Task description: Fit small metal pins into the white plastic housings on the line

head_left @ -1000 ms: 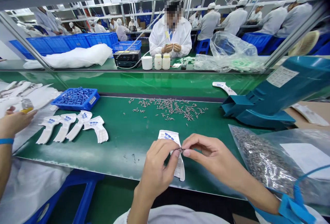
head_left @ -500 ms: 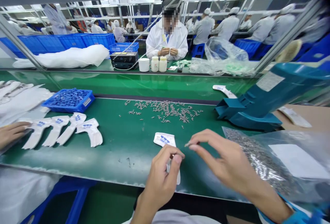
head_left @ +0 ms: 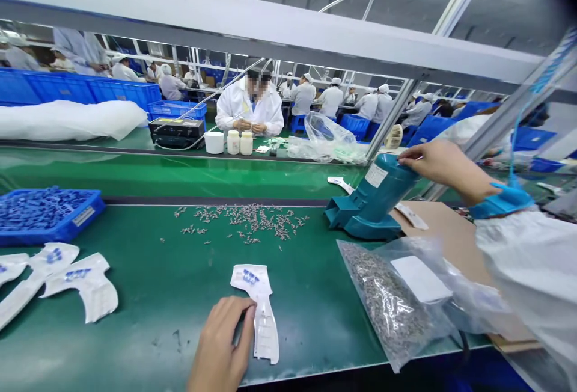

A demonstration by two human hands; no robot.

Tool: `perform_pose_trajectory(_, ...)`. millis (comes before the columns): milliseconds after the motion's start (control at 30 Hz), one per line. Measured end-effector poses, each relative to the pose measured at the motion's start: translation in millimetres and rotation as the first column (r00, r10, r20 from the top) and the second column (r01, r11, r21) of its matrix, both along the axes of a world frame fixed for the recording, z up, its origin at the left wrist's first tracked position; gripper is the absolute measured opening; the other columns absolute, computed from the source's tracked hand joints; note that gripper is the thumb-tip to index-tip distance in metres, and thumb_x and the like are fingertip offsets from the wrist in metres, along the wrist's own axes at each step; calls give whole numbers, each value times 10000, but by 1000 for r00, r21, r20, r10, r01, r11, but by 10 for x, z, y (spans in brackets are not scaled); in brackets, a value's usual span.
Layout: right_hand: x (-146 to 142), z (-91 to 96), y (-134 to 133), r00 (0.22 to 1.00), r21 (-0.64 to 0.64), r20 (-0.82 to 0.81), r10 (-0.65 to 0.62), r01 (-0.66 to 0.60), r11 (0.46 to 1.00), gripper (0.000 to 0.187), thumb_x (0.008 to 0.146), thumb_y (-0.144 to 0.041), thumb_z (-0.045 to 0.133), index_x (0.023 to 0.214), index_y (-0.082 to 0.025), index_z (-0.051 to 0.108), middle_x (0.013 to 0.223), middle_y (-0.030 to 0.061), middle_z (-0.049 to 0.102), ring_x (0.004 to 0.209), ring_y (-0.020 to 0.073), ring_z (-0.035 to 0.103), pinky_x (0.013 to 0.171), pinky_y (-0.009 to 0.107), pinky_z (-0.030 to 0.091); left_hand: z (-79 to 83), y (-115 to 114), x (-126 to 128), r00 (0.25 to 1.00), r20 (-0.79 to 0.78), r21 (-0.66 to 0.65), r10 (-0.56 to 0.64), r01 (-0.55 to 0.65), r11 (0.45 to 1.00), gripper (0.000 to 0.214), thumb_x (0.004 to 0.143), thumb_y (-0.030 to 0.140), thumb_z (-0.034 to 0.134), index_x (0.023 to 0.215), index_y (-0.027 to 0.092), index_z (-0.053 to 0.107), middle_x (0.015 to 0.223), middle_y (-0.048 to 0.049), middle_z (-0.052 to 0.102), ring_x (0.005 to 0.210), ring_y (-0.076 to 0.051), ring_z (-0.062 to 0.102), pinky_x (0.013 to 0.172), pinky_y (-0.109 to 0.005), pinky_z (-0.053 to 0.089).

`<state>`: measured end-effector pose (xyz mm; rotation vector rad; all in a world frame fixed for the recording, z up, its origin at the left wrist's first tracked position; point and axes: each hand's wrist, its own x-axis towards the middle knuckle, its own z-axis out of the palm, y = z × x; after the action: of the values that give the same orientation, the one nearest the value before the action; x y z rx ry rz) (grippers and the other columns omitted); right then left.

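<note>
White paper-backed pouch (head_left: 259,314) with blue print is what's being worked on here, lying lengthwise on the green bench (head_left: 135,344) right in front of the person, its narrow end pointing toward them. The left hand (head_left: 220,344) is held against the pouch's lower left edge, with the fingers curled. Whether the pouch is actually pinched or just being steadied can't be told from this angle. No small part is seen held in that hand.

The right arm is stretched well out to the right, its blue cuff (head_left: 502,199) showing past a white sleeve (head_left: 523,278). The right hand (head_left: 435,160) is laid open over the top of a teal plastic machine (head_left: 374,196), fingers extended and not clenched, with nothing seen in it.

Just left of that machine's base, a clear plastic bag of small metal parts (head_left: 387,302) lies on the bench. Loose metal parts (head_left: 243,222) are scattered in a patch above the pouch. A blue plastic tray of small blue parts (head_left: 49,214) is over at the left, and more white pouches (head_left: 79,284) lie near it.
</note>
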<state>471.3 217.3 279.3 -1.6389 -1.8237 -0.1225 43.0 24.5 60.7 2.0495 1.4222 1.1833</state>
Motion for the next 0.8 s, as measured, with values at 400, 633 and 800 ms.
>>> perform_pose_trajectory(400, -2169, -1571, -562, 878, -569, 132, 459, -312, 761, 168, 913, -244, 600, 1012, -183, 722, 1022, 118, 728, 958, 280, 677, 794, 334, 480, 85, -65, 37, 1000, 6, -102, 9, -8, 995, 182, 1009, 250, 434, 955, 231, 607, 875, -37, 649, 801, -201, 595, 723, -311, 454)
perform_pose_trajectory(633, -2245, -1775, -570, 895, -597, 135, 425, -269, 756, 201, 893, -78, 505, 968, -129, 684, 963, 148, 711, 918, 268, 679, 736, 306, 448, 78, -73, 36, 1000, 6, -108, 11, -10, 994, 172, 1004, 218, 432, 943, 218, 594, 863, -34, 637, 798, -196, 573, 733, -313, 429)
perform_pose_trajectory(800, -2289, -1636, -795, 862, -637, -105, 495, -441, 632, 215, 907, -180, 501, 980, -187, 702, 899, 60, 747, 824, 205, 693, 688, 264, 474, 68, -76, 39, 1000, 17, -134, 15, -13, 991, 168, 1005, 210, 427, 945, 216, 584, 894, -34, 633, 836, -198, 562, 755, -321, 428)
